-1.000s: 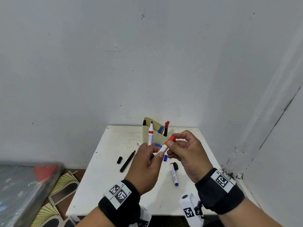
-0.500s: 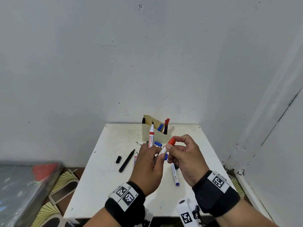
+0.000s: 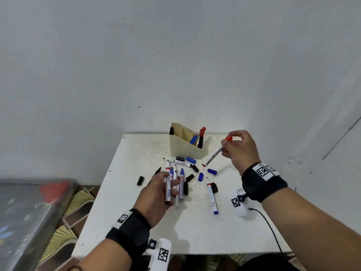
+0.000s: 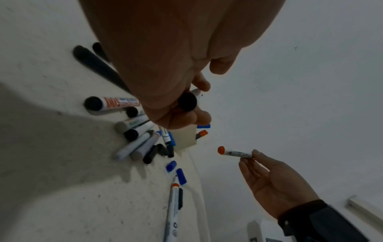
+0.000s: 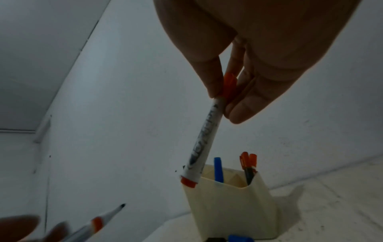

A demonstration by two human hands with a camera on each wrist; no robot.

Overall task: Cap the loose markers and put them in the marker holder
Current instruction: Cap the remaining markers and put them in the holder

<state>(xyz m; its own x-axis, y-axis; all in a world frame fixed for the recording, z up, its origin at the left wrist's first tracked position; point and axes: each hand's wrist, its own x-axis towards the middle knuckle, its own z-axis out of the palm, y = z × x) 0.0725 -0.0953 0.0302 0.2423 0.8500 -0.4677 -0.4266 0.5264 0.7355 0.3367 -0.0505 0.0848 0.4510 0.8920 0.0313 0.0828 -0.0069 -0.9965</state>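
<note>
right hand [image 3: 239, 148]: pinches capped red marker [image 3: 214, 153] by cap end, tail down, right of marker holder [image 3: 185, 147], likely for drop-in
left hand [image 3: 156, 194]: fingers grip uncapped marker [image 3: 168, 184] over counter [image 3: 195, 231], holder-front, awaiting cap

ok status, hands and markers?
Right hand pinches capped red marker beside holder. Left hand grips uncapped marker. Loose caps remain.

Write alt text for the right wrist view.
The right hand pinches a red-capped marker by its cap, hanging just above a cream marker holder that already has blue and red markers in it.
</note>
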